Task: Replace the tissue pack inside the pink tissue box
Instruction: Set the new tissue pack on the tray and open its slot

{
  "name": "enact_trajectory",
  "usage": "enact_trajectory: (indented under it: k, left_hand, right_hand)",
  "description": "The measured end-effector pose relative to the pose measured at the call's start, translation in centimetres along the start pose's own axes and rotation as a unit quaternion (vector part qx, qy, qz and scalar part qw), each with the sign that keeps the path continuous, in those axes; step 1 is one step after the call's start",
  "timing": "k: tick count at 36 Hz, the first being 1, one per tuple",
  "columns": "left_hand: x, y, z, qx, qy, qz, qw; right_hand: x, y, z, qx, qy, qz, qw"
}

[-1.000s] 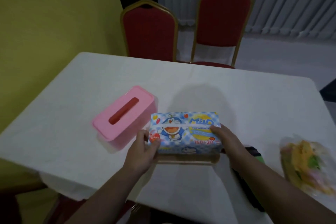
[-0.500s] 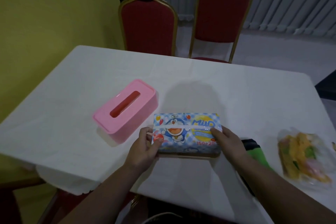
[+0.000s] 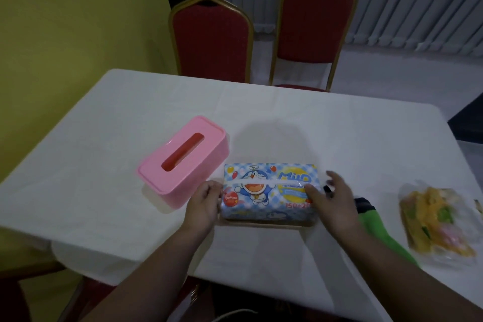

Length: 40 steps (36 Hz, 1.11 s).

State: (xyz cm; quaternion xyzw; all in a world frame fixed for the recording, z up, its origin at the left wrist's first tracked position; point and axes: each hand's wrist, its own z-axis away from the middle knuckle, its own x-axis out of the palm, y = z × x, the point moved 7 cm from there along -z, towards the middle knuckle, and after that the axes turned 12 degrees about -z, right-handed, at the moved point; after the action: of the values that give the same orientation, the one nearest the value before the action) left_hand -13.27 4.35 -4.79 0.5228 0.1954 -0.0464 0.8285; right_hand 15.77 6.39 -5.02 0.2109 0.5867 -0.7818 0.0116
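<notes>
From the head camera we look down on a table covered with a white cloth [image 3: 130,123], and near its front edge lies the tissue pack [image 3: 269,192], a soft plastic-wrapped block printed with a blue cartoon cat on a blue-and-white check. It rests on a thin tan base [image 3: 264,225] whose edge shows beneath it. Our left hand [image 3: 203,204] is at the pack's left end, fingers curled against the wrapper and gripping that end. Our right hand [image 3: 332,198] is at the pack's right end: the thumb lies on the top face, while the other fingers are spread and blurred, raised off the wrapper, so this hand is loose and grips nothing. The pink tissue box [image 3: 183,159] stands just beside the pack, to its left and slightly farther back, turned at an angle, its lid on and the dark slot facing up; it is apart from both hands. To the right of our right wrist a green and black object [image 3: 376,225] lies on the cloth, and farther right a clear plastic bag [image 3: 439,222] holds yellow, green and pink contents. Two red chairs with gold frames [image 3: 211,36] stand behind the table, against a yellow wall [image 3: 65,21].
</notes>
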Motion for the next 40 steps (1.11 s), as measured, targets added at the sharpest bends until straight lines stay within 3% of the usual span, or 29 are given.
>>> enact_trajectory:
  k: [2, 4, 7, 10, 12, 16, 25, 29, 34, 37, 40]
  left_hand:
    - [-0.3, 0.4, -0.4, -0.008, 0.005, -0.017, 1.000]
    - [-0.4, 0.9, -0.5, -0.009, 0.004, -0.043, 0.999]
    - [-0.5, 1.1, -0.8, -0.029, -0.011, -0.037, 0.999]
    - [-1.0, 0.9, -1.3, -0.045, -0.026, -0.038, 0.998]
    - [-1.1, 1.0, -1.5, -0.048, -0.041, -0.043, 0.997]
    - [-1.5, 1.7, -1.4, -0.037, -0.062, -0.053, 0.996]
    - [-2.3, 1.4, -2.2, -0.030, -0.068, -0.087, 0.993]
    - [-3.2, 1.4, -2.4, 0.005, -0.019, -0.054, 0.998]
    - [-1.0, 0.5, -2.7, 0.001, -0.216, 0.017, 0.976]
    - [0.1, 0.6, -2.8, 0.008, -0.311, 0.062, 0.948]
    - [0.5, 1.0, -2.6, 0.036, -0.332, 0.053, 0.941]
  right_hand:
    - [-0.5, -3.1, 0.9, -0.120, 0.072, 0.083, 0.987]
    - [0.8, -6.2, 2.0, -0.216, 0.076, 0.148, 0.962]
    - [5.5, -9.5, 3.3, -0.297, -0.027, 0.201, 0.933]
    - [11.0, -11.5, 5.2, -0.345, -0.149, 0.287, 0.881]
    - [13.7, -11.7, 5.9, -0.333, -0.205, 0.342, 0.855]
    - [17.0, -11.6, 6.4, -0.316, -0.218, 0.398, 0.833]
    - [19.1, -11.4, 5.2, -0.240, -0.217, 0.462, 0.826]
    - [19.4, -11.3, 5.2, -0.237, -0.220, 0.473, 0.820]
    - [19.3, -11.0, 5.0, -0.223, -0.223, 0.461, 0.830]
    - [19.0, -10.9, 4.6, -0.187, -0.232, 0.421, 0.857]
    - [18.1, -11.2, 4.2, -0.141, -0.245, 0.351, 0.893]
